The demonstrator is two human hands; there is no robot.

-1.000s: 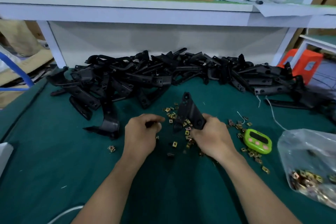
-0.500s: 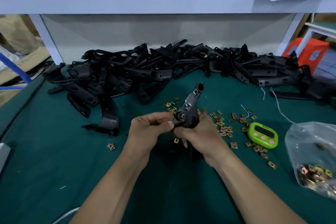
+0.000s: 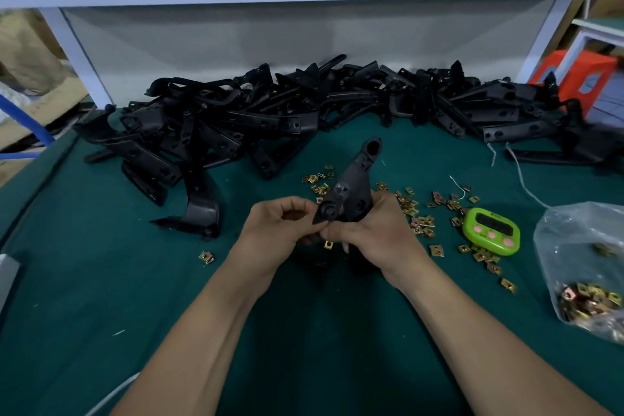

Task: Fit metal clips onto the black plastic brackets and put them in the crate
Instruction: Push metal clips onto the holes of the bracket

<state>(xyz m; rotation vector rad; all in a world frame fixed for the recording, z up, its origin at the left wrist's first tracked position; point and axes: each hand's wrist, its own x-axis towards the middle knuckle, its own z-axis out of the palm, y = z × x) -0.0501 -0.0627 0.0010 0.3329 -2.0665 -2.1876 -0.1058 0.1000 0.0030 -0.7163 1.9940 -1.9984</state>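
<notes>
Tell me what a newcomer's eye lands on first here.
A sprawling heap of black brackets fills the far side of the table. At centre, the left hand and right hand hold one bracket above scattered brass-coloured clips, with a bright green timer to the right.

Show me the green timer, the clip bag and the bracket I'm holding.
green timer (image 3: 491, 230): head view, middle of its casing.
clip bag (image 3: 580, 257): head view, its clear upper wall.
held bracket (image 3: 353, 187): head view, middle of its upright body.
</notes>
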